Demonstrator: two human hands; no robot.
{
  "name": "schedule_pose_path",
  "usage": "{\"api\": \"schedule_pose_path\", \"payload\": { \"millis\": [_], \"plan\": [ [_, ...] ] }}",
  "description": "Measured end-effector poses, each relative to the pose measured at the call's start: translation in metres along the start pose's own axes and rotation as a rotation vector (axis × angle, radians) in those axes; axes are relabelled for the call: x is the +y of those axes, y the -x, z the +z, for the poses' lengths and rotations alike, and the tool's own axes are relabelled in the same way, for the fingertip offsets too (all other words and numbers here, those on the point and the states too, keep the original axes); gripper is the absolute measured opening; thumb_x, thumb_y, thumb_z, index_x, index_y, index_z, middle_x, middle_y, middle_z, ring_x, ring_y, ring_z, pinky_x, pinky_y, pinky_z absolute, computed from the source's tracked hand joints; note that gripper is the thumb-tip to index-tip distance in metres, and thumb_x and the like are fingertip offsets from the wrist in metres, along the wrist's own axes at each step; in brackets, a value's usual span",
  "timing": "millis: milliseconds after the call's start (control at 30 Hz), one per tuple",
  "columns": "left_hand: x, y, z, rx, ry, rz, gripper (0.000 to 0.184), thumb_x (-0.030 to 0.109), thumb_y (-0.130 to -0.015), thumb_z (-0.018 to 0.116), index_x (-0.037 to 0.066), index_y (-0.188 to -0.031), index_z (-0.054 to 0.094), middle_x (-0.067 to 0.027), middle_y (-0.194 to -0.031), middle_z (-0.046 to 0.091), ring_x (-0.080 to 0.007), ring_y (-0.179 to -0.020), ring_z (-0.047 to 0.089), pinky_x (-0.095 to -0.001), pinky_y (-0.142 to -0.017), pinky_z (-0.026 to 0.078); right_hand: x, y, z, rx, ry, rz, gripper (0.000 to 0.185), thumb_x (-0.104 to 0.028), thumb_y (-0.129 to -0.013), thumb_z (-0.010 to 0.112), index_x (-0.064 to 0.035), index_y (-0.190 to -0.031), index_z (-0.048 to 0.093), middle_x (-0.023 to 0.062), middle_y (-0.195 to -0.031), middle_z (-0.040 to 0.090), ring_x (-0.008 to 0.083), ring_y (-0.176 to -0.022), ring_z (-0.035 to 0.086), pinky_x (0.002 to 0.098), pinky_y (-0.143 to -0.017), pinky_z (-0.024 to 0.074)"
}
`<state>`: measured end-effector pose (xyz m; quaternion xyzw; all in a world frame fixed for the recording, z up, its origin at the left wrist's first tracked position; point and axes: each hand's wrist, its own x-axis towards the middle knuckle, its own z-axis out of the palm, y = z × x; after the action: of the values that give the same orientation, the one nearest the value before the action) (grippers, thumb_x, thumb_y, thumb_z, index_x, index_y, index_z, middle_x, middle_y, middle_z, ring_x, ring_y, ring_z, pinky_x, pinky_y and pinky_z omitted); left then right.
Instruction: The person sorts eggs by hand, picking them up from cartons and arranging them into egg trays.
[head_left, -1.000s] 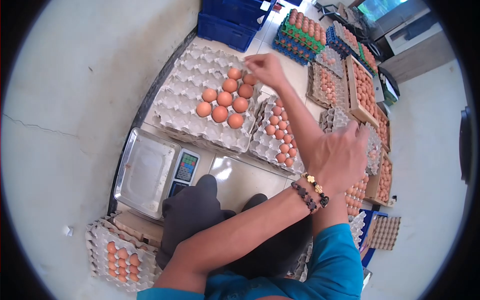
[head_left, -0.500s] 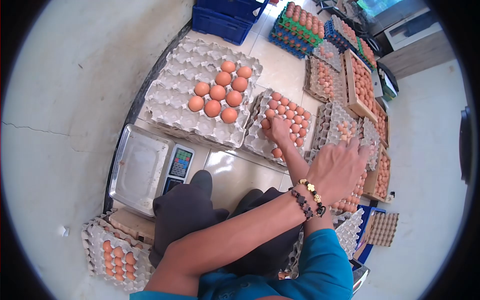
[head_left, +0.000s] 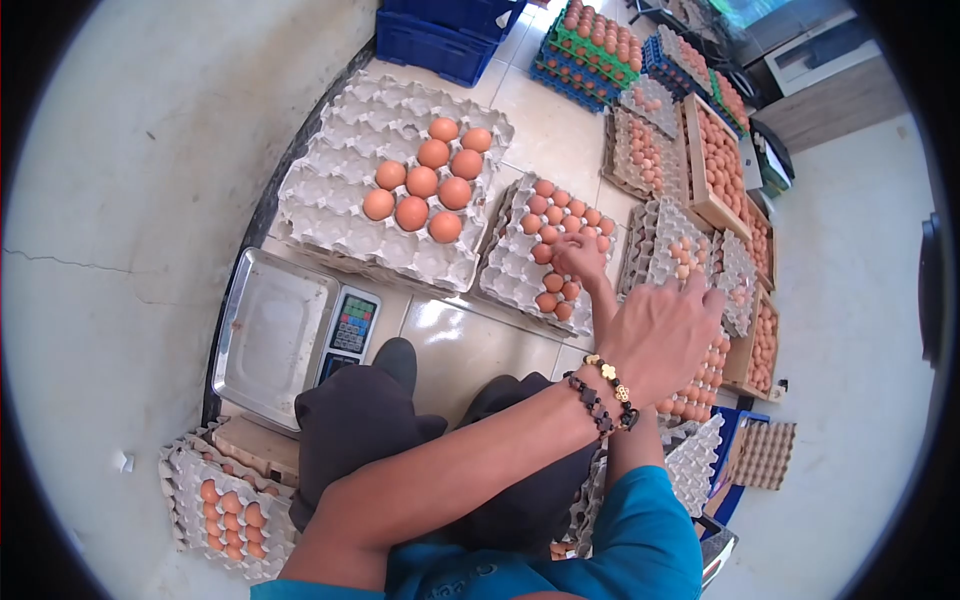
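Note:
My left hand (head_left: 665, 335), with two beaded bracelets at its wrist, crosses over my right arm. Its fingers bend down and away near a grey egg tray (head_left: 649, 246) partly filled with brown eggs (head_left: 683, 258); the fingertips are hidden. My right hand (head_left: 582, 258) is over a stack of grey cardboard trays (head_left: 512, 262), fingers curled down among brown eggs (head_left: 553, 282). Whatever lies in its grasp is hidden by the hand. Left of it, a larger tray stack (head_left: 335, 170) carries several brown eggs (head_left: 422, 182) on its right side.
A scale (head_left: 348, 325) with a steel pan (head_left: 275, 325) stands by the wall. Wooden crates of eggs (head_left: 690, 165) line the right side. Green and blue egg trays (head_left: 590, 60) and blue crates (head_left: 435, 45) are at the back. More eggs (head_left: 230, 503) sit in trays at lower left.
My right hand has shifted rightward across its tray, and eggs near the tray's front edge now show beside it. My left hand stays over the right-hand trays. The view has shifted slightly.

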<state>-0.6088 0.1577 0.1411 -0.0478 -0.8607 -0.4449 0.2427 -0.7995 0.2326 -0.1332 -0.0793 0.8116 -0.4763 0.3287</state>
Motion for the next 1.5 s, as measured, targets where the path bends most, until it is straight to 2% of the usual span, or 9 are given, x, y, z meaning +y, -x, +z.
{"api": "schedule_pose_path", "payload": {
  "millis": [133, 267, 433, 633, 800, 1033, 1267, 1367, 1500],
  "plan": [
    [0.0, 0.002, -0.001, -0.006, -0.01, 0.001, 0.017, 0.01, -0.078, 0.063, 0.004, -0.093, 0.061, -0.0104, -0.09, 0.06, -0.0241, -0.078, 0.068, -0.0365, -0.061, 0.055, -0.027, 0.02, 0.026, 0.089, 1.062, -0.157, 0.03, -0.017, -0.077, 0.072, -0.0055, -0.104, 0.073, 0.0195, -0.098, 0.069, 0.0314, -0.088, 0.068, 0.0445, -0.073, 0.0527],
    [-0.001, 0.004, 0.001, -0.004, -0.036, -0.002, 0.018, 0.01, -0.078, 0.063, 0.004, -0.094, 0.061, -0.0096, -0.09, 0.06, -0.0238, -0.079, 0.068, -0.0361, -0.061, 0.056, -0.01, 0.009, 0.035, 0.237, 1.223, -0.26, 0.032, -0.025, -0.074, 0.076, -0.007, -0.101, 0.075, 0.0183, -0.092, 0.07, 0.035, -0.086, 0.067, 0.0452, -0.072, 0.0526],
    [0.0, 0.004, -0.002, -0.024, -0.027, 0.008, 0.018, 0.011, -0.079, 0.063, 0.004, -0.095, 0.062, -0.0093, -0.09, 0.061, -0.0236, -0.079, 0.068, -0.0357, -0.062, 0.056, 0.003, 0.01, 0.003, 0.094, 0.393, -0.12, 0.03, -0.025, -0.076, 0.079, -0.0027, -0.095, 0.075, 0.0068, -0.07, 0.065, 0.0184, -0.061, 0.061, 0.0327, -0.054, 0.0488],
    [0.006, 0.001, -0.007, -0.031, -0.014, 0.026, 0.017, 0.017, -0.085, 0.064, 0.005, -0.097, 0.061, -0.0093, -0.092, 0.062, -0.0223, -0.081, 0.069, -0.0339, -0.064, 0.055, -0.035, 0.043, 0.01, -0.23, -0.765, -0.071, 0.032, -0.021, -0.078, 0.079, -0.0004, -0.102, 0.07, 0.0048, -0.074, 0.064, 0.0123, -0.058, 0.056, 0.0277, -0.051, 0.0453],
    [0.009, 0.002, -0.011, 0.027, 0.046, 0.028, 0.019, 0.015, -0.083, 0.063, 0.005, -0.098, 0.061, -0.0104, -0.092, 0.062, -0.0246, -0.08, 0.068, -0.0364, -0.064, 0.056, -0.129, 0.032, 0.033, -0.325, -0.557, -0.284, 0.036, -0.018, -0.081, 0.079, 0.0016, -0.107, 0.066, 0.0031, -0.078, 0.063, 0.0071, -0.056, 0.051, 0.0235, -0.049, 0.0423],
    [0.003, -0.007, -0.025, 0.109, 0.093, 0.018, 0.016, 0.01, -0.081, 0.06, 0.002, -0.095, 0.061, -0.0122, -0.091, 0.062, -0.0272, -0.079, 0.068, -0.0394, -0.065, 0.055, -0.252, 0.003, 0.128, -0.099, 0.207, -0.79, 0.041, -0.023, -0.075, 0.08, -0.0041, -0.109, 0.067, 0.0117, -0.091, 0.072, 0.0207, -0.078, 0.069, 0.033, -0.067, 0.0552],
    [-0.001, -0.011, -0.039, 0.184, 0.148, 0.01, 0.016, 0.01, -0.081, 0.06, 0.001, -0.094, 0.061, -0.0128, -0.089, 0.061, -0.0284, -0.077, 0.067, -0.0401, -0.064, 0.055, -0.286, -0.003, 0.185, -0.015, 0.88, -0.748, 0.035, -0.024, -0.074, 0.073, -0.013, -0.107, 0.071, 0.0133, -0.089, 0.074, 0.0314, -0.087, 0.071, 0.0418, -0.078, 0.055],
    [-0.001, -0.011, -0.041, 0.179, 0.107, 0.024, 0.017, 0.01, -0.081, 0.06, 0.001, -0.095, 0.061, -0.0133, -0.09, 0.061, -0.0281, -0.076, 0.067, -0.0397, -0.064, 0.055, -0.283, -0.013, 0.19, 0.097, 0.618, -0.771, 0.032, -0.021, -0.076, 0.067, -0.0047, -0.104, 0.069, 0.0158, -0.075, 0.07, 0.0334, -0.079, 0.069, 0.0439, -0.071, 0.0536],
    [0.003, -0.013, -0.042, 0.166, 0.097, 0.024, 0.015, 0.01, -0.081, 0.06, 0.001, -0.093, 0.061, -0.0134, -0.09, 0.061, -0.0279, -0.076, 0.067, -0.0395, -0.064, 0.055, -0.282, -0.023, 0.179, -0.266, -0.054, -0.398, 0.037, -0.017, -0.076, 0.062, 0.0036, -0.107, 0.06, 0.0205, -0.073, 0.063, 0.0375, -0.072, 0.064, 0.0468, -0.068, 0.0513]
  ]
}}
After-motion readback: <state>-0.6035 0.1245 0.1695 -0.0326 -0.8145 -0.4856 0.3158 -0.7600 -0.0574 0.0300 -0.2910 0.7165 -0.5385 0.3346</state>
